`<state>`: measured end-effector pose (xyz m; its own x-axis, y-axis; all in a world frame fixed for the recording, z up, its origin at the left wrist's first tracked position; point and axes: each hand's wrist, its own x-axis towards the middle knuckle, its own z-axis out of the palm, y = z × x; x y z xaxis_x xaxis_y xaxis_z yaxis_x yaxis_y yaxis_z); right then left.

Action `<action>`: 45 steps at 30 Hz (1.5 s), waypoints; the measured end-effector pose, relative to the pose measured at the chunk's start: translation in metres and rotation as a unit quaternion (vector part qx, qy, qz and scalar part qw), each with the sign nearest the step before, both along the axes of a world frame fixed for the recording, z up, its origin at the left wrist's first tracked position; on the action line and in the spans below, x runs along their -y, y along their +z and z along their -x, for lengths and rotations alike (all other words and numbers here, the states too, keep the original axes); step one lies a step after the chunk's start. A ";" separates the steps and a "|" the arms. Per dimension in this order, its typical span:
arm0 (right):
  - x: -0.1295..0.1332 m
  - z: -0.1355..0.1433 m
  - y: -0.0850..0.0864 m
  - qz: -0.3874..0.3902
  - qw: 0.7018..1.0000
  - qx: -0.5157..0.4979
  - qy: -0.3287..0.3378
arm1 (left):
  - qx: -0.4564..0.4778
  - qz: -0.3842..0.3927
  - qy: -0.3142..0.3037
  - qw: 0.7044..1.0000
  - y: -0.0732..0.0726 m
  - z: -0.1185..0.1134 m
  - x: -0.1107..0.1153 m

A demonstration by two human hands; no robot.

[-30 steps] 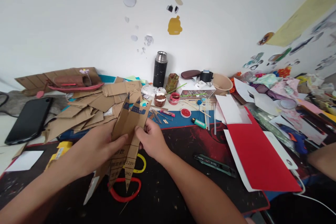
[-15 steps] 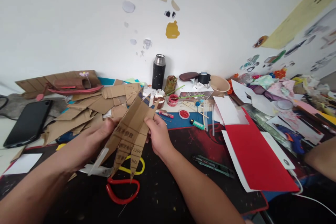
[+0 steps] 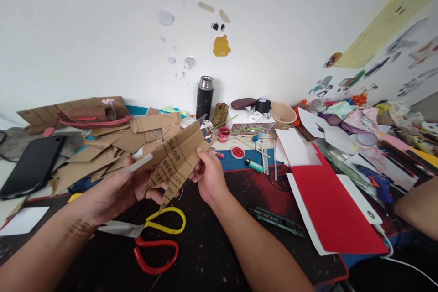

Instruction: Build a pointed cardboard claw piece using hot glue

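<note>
Both hands hold a folded cardboard piece (image 3: 181, 155), printed with dark lines and lettering and cut into pointed ends at the bottom. My left hand (image 3: 128, 187) is closed on its left side, some fingers behind it. A whitish translucent stick (image 3: 139, 163), resembling a glue stick, pokes out by the left thumb. With thumb on top, my right hand (image 3: 209, 173) pinches the right edge of the cardboard; its other fingers are partly hidden behind. Below the cardboard lie scissors (image 3: 140, 230) with one yellow and one red handle, on the dark mat (image 3: 212, 246).
Cardboard scraps (image 3: 102, 159) and a model boat (image 3: 91, 116) lie at left, beside a black phone (image 3: 32, 164). A black flask (image 3: 204, 98) and a red paint jar (image 3: 223, 134) stand behind. Rightward are a utility knife (image 3: 275, 220), red sheet (image 3: 337, 205), glue gun (image 3: 376, 180) and another arm (image 3: 417, 207).
The cardboard has tilted, its lower points swinging up off the scissors' handles. My left hand has shifted so fingers now show beneath it. The view has moved slightly.
</note>
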<state>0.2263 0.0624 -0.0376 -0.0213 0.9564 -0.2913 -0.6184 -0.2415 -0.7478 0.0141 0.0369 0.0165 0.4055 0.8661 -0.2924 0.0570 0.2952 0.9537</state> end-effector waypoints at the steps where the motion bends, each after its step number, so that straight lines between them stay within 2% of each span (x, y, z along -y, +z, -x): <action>1: 0.000 0.000 0.000 0.000 1.000 -0.003 0.002 | -0.003 0.018 0.000 1.000 0.000 -0.004 -0.001; 3: 0.000 0.001 0.001 -0.002 1.000 -0.008 0.010 | -0.014 0.013 0.014 1.000 -0.003 -0.012 -0.002; 6: 0.002 0.004 0.000 -0.009 1.000 -0.014 0.027 | -0.063 -0.062 0.008 0.996 -0.018 -0.020 0.000; 7: 0.004 0.005 0.000 -0.012 0.999 -0.014 0.035 | -0.083 -0.079 0.022 0.993 -0.024 -0.021 0.002; 9: 0.006 0.008 0.000 -0.025 0.998 -0.014 0.057 | -0.102 -0.099 0.089 0.986 -0.033 -0.023 0.006; 11: 0.008 0.010 -0.001 -0.042 0.996 -0.012 0.082 | -0.147 -0.106 0.124 0.976 -0.036 -0.026 0.009; 14: 0.013 0.014 -0.003 -0.058 0.990 -0.005 0.129 | -0.173 -0.106 0.150 0.968 -0.031 -0.029 0.009; 17: 0.020 0.019 -0.006 -0.056 0.983 -0.008 0.175 | -0.121 -0.125 0.216 0.961 -0.023 -0.029 0.004; 21: 0.031 0.024 -0.007 -0.087 0.947 0.021 0.309 | -0.109 -0.152 0.345 0.920 -0.017 -0.013 -0.010; 22: 0.033 0.024 -0.006 -0.098 0.939 0.031 0.327 | -0.126 -0.166 0.353 0.912 -0.016 -0.007 -0.014; 25: 0.039 0.021 0.001 -0.129 0.936 0.070 0.320 | -0.187 -0.201 0.394 0.877 -0.011 0.011 -0.024; 27: 0.039 0.017 0.006 -0.149 0.946 0.093 0.273 | -0.209 -0.207 0.389 0.873 -0.005 0.018 -0.028; 30: 0.033 0.010 0.012 -0.169 0.963 0.119 0.171 | -0.233 -0.209 0.351 0.882 0.004 0.021 -0.029; 32: 0.026 0.005 0.012 -0.174 0.970 0.137 0.102 | -0.248 -0.214 0.307 0.893 0.008 0.019 -0.028; 35: 0.016 0.000 0.010 -0.175 0.970 0.162 0.048 | -0.250 -0.211 0.211 0.921 0.006 0.016 -0.024; 37: 0.013 -0.002 0.007 -0.171 0.970 0.167 0.049 | -0.240 -0.199 0.158 0.937 0.002 0.013 -0.020; 39: 0.014 0.000 0.004 -0.169 0.968 0.168 0.083 | -0.231 -0.197 0.129 0.944 -0.003 0.007 -0.016; 41: 0.018 0.005 0.002 -0.184 0.961 0.169 0.121 | -0.224 -0.205 0.120 0.945 -0.007 0.000 -0.013; 45: 0.026 0.012 -0.003 -0.209 0.947 0.216 0.114 | -0.212 -0.218 0.100 0.947 -0.011 -0.011 -0.011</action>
<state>0.2141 0.0363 -0.0411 -0.2061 0.9750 0.0826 -0.2013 0.0404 -0.9787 0.0255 0.0475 0.0060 0.1462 0.9892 0.0118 0.4466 -0.0766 0.8915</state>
